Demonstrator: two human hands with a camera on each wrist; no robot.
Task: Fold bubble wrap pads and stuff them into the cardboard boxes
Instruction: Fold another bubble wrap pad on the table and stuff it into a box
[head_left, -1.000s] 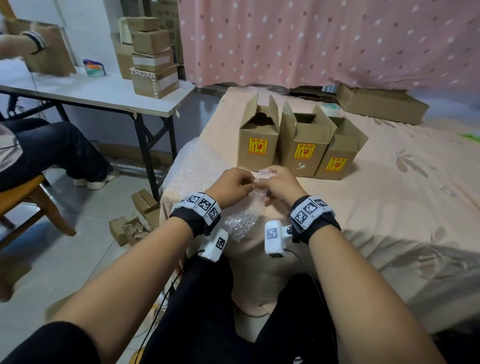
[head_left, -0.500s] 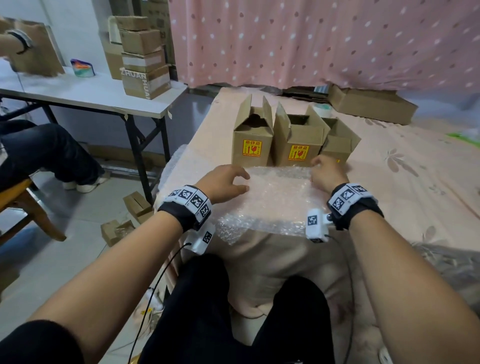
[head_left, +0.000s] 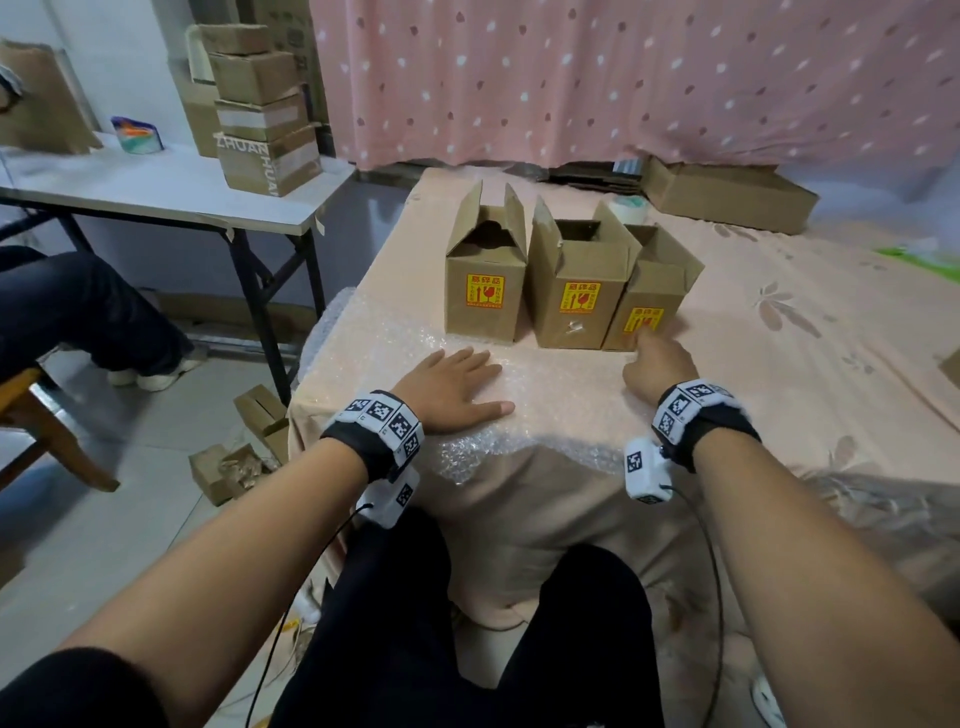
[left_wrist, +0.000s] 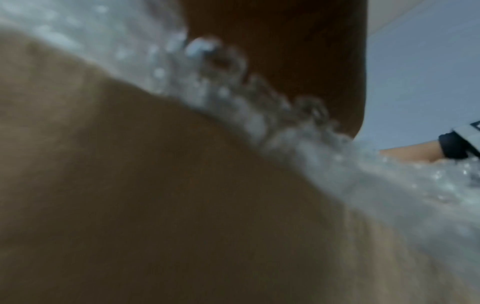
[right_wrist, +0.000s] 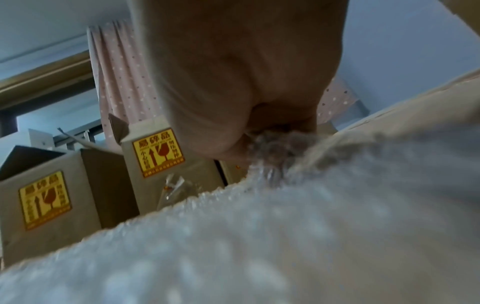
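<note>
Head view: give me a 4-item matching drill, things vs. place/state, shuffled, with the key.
Things:
1. left hand
2. right hand
3. tape roll
4. bubble wrap sheet

Place or state:
A. behind the three open boxes
B. flat, palm down on the sheet
C. spread on the bed, near edge hanging over
D. pinching the sheet's far right corner by the rightmost box

Pairs: 1-B, 2-D, 3-A, 4-C
</note>
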